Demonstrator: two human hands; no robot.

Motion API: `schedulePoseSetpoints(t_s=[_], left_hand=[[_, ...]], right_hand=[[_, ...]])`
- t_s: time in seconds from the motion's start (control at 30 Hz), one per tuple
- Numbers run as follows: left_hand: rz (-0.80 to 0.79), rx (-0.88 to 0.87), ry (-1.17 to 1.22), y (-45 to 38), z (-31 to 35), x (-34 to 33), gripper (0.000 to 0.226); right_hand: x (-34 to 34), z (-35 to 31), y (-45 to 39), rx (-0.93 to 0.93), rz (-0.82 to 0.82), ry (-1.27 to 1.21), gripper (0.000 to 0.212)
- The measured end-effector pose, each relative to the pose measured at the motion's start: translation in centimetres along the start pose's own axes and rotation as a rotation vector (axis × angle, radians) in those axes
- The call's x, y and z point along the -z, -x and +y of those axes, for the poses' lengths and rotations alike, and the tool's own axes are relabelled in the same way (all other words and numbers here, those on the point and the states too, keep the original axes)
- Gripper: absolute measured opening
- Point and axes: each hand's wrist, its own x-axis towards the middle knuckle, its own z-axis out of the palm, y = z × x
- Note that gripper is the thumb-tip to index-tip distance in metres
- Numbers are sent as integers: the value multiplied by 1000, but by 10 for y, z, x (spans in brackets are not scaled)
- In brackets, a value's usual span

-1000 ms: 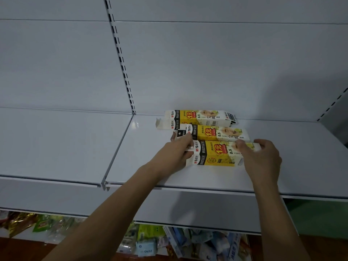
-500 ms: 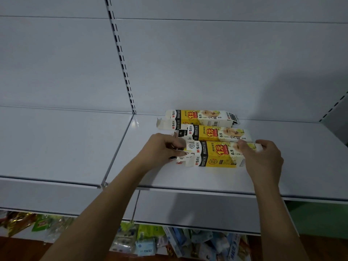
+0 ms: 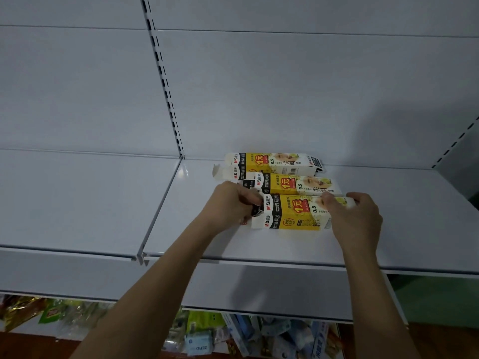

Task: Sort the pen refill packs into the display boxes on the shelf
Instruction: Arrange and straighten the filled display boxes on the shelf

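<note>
1. Head view, the only one here: three yellow-and-white display boxes lie on their sides on a white shelf (image 3: 259,244), lined up one behind the other, long sides touching or just about.
2. The near box (image 3: 293,212) is the one being handled. The left hand (image 3: 228,203) is at its left end, fingers curled in and pinching something small and dark right at the box's open end flap. Can't tell if that's a refill pack or part of the flap.
3. The right hand (image 3: 355,216) holds the right end of the same box, thumb on the top face, other fingers curled round the far edge.
4. The middle box (image 3: 293,183) sits right behind it, nobody touching it as far as I can see.
5. The back box (image 3: 272,163) is close to the back panel (image 3: 285,94), with a white flap hanging open on its left end.
6. Slotted upright (image 3: 166,86) runs up the panel left of the boxes.
7. Below the shelf there's a blurry jumble of packaged goods (image 3: 207,335) on a lower level, too fuzzy to name.
</note>
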Motion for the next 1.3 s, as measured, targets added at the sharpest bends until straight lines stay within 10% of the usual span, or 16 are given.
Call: schedulePoseSetpoints(t_s=[0.7,0.9,1.07,1.3], left_hand=[[83,75,101,7,6,-27,16],[475,126,-104,21,6,-8,27],[154,230,201,37,11,-16,35],[160,165,487,37,7,-19,28]], right_hand=[[2,4,2,26,-11,-7,53],[4,4,3,53,-57,-21,46],[6,6,6,72,-84,-14,42],[6,5,27,79,-394,69,58]])
